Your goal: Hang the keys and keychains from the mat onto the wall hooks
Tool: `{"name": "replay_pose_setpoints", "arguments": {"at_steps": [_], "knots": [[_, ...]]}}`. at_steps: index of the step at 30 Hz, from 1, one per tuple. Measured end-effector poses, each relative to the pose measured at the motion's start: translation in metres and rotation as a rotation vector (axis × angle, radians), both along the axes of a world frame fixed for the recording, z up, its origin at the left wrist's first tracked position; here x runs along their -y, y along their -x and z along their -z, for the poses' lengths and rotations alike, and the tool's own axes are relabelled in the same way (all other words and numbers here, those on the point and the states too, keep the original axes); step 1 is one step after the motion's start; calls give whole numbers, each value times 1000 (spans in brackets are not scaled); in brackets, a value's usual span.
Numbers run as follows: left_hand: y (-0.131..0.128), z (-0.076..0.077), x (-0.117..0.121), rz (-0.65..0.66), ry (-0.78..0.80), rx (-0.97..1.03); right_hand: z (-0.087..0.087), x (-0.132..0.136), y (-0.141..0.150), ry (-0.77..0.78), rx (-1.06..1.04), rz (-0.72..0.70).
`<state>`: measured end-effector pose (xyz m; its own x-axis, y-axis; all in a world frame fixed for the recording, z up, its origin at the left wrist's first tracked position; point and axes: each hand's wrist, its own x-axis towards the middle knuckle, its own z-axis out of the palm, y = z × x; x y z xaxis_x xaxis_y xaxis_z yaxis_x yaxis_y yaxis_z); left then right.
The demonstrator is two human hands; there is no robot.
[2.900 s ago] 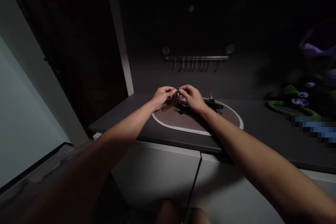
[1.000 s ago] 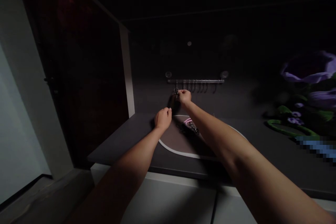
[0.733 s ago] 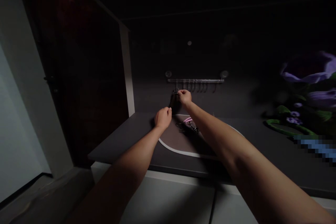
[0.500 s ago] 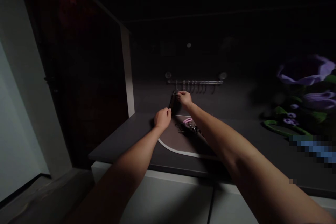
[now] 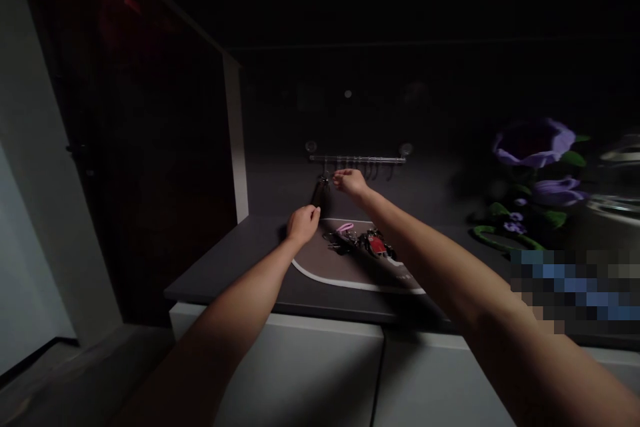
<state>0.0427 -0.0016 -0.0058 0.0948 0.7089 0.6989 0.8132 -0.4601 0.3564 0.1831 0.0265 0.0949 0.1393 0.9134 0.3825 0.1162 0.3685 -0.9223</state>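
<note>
A key ring with a brown fob (image 5: 319, 191) hangs from the leftmost hook of a clear hook rail (image 5: 357, 159) on the dark wall. My right hand (image 5: 351, 182) is just to the right of that ring, fingers loosely apart and a small gap away from it. My left hand (image 5: 303, 222) hovers lower, curled loosely with nothing visible in it, over the left end of an oval brown mat with a white rim (image 5: 320, 275). Other key bunches lie on the mat, one with a pink strap (image 5: 345, 228) and one with a red fob (image 5: 378, 244).
The mat lies on a dark countertop (image 5: 235, 270) above white cabinet doors (image 5: 295, 373). Purple artificial flowers (image 5: 534, 147) with green leaves stand at the right. A dark door and a white post (image 5: 235, 140) close off the left side. The light is very dim.
Earlier both hands worked the key ring over the mat. The right hand lifted it to the rail, and now its fingers have come off the ring, which hangs there. The view shifted right.
</note>
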Motion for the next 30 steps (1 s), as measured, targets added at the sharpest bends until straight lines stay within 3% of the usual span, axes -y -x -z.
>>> {"name": "replay_pose_setpoints", "arguments": {"at_steps": [3, 6, 13, 19, 24, 30], "knots": [[-1, 0, 1, 57, 8, 8, -4, 23, -5, -9, -47, -84], [-1, 2, 1, 121, 28, 11, 5, 41, -11, -19, -39, -92], [-1, 6, 0, 246, 62, -43, 56, 58, -22, -15, 93, -9], [-1, 9, 1, 319, 90, -146, 93, 56, -28, -89, 442, 63], [-2, 14, -2, 322, 158, -219, 103, 56, -28, -194, 754, 95], [-2, 18, -8, 329, 170, -265, 105, 52, -24, -175, 874, 84]]}}
